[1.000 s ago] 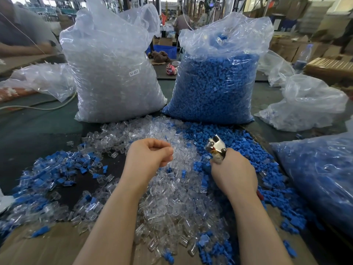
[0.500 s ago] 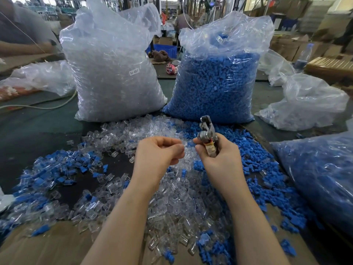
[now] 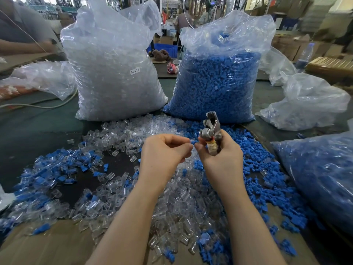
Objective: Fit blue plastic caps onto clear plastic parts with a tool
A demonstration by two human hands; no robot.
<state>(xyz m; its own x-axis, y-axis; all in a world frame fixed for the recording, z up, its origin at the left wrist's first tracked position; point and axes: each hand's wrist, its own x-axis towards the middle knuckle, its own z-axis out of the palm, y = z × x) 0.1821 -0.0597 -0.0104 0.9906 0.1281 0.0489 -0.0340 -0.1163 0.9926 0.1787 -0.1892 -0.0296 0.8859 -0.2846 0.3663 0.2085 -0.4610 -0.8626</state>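
Right hand (image 3: 219, 155) grips a hinged steel crimping tool (image 3: 211, 131); left hand (image 3: 164, 150) pinches, seemingly, a small blue plastic cap (image 3: 193, 142).

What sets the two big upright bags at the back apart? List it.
The left bag holds clear parts; the right bag holds blue caps. The left bag carries a small white label; the right bag shows none. The left bag rises taller. Both are clear plastic, standing, open-topped, side by side behind the loose pile.
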